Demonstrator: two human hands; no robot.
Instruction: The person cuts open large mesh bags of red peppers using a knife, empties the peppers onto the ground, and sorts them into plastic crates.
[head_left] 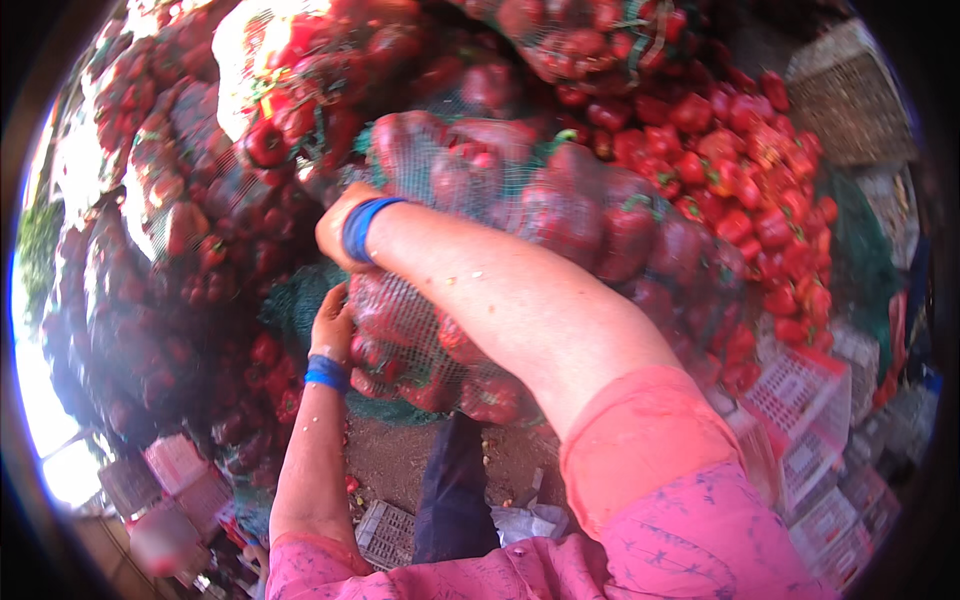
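Note:
A large green mesh sack (470,175) full of red bell peppers lies across the middle, in front of my body. My right hand (345,228) reaches over it to its left end. That hand is curled closed at the netting, its fingertips mostly hidden behind the hand. Just below it, my left hand (332,328) is closed on the edge of the same sack, with the fingers bent into the mesh. A dark green bunch of loose netting (297,300) sits beside the left hand. Blue bands circle both wrists.
Several more filled mesh sacks (150,300) are piled at the left, and others lie at the far side. Loose red peppers (740,170) form a heap at the right. Plastic crates (800,400) stand at the lower right; another crate (385,533) lies on the ground. A person (165,540) is at the lower left.

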